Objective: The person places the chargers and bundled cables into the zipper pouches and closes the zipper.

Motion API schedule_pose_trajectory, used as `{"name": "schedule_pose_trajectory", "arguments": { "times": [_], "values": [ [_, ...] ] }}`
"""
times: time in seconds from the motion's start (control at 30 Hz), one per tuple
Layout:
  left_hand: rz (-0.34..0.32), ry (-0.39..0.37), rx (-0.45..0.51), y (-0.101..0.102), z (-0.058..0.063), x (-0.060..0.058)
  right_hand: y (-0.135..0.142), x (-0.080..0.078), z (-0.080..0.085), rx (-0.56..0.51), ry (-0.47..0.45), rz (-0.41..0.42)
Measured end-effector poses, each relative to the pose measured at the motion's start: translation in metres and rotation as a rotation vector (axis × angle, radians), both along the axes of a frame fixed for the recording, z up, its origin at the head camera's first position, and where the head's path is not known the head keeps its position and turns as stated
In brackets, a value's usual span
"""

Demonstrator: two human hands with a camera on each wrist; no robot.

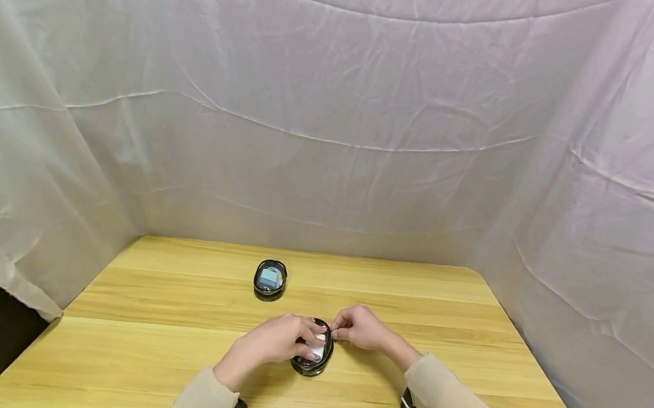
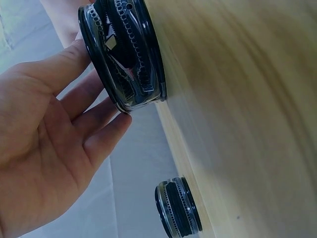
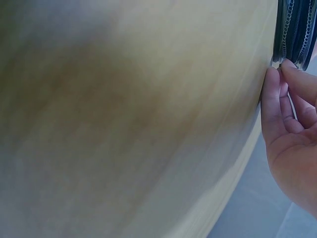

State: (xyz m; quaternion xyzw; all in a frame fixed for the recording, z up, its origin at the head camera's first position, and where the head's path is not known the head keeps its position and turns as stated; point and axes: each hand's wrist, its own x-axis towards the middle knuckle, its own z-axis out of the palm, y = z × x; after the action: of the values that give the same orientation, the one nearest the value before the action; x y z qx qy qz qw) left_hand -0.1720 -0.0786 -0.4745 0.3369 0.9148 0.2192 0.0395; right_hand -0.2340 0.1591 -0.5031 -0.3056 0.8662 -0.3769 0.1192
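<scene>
A small oval zip case (image 1: 311,369) with black piping and a clear lid sits on the table, something white showing under the lid. My left hand (image 1: 283,339) rests over its top, fingers spread across the lid. From the left wrist view, the side of the case (image 2: 130,54) shows its zipper teeth parted. My right hand (image 1: 364,328) is at the right side of the case; in the right wrist view its thumb and forefinger pinch at the zipper (image 3: 295,34). The pull itself is mostly hidden between the fingertips.
A second, similar oval case (image 1: 270,280) stands farther back, left of the hands, with a light blue item showing through its lid. The wooden table (image 1: 170,294) is bounded by pale cloth curtains (image 1: 328,185) at the back and sides.
</scene>
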Motion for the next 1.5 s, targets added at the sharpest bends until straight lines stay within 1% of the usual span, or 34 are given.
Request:
{"name": "schedule_pose_trajectory", "arguments": {
  "times": [0.17,0.57,0.73,0.9,1.13,1.37,1.5],
  "values": [
    [-0.009,0.004,0.004,0.0,0.0,0.0,0.001,0.002,0.0,-0.003,-0.01,-0.001],
    [-0.001,-0.009,0.008,0.0,0.0,-0.001,0.005,0.005,0.004,-0.016,-0.039,0.012],
    [-0.001,-0.005,0.011,0.001,0.0,0.0,0.007,0.006,0.003,-0.014,-0.05,0.007],
    [-0.005,0.0,0.014,0.003,0.001,0.001,0.01,0.008,0.003,0.006,-0.04,0.019],
    [0.005,-0.026,0.022,0.001,0.001,0.0,0.013,0.01,0.007,0.015,-0.019,0.049],
    [-0.008,-0.026,0.028,-0.001,-0.001,-0.002,0.013,0.013,0.006,-0.008,-0.05,0.031],
    [-0.009,-0.026,0.026,-0.001,-0.002,-0.003,0.012,0.015,0.006,-0.004,-0.055,0.017]
  ]
}}
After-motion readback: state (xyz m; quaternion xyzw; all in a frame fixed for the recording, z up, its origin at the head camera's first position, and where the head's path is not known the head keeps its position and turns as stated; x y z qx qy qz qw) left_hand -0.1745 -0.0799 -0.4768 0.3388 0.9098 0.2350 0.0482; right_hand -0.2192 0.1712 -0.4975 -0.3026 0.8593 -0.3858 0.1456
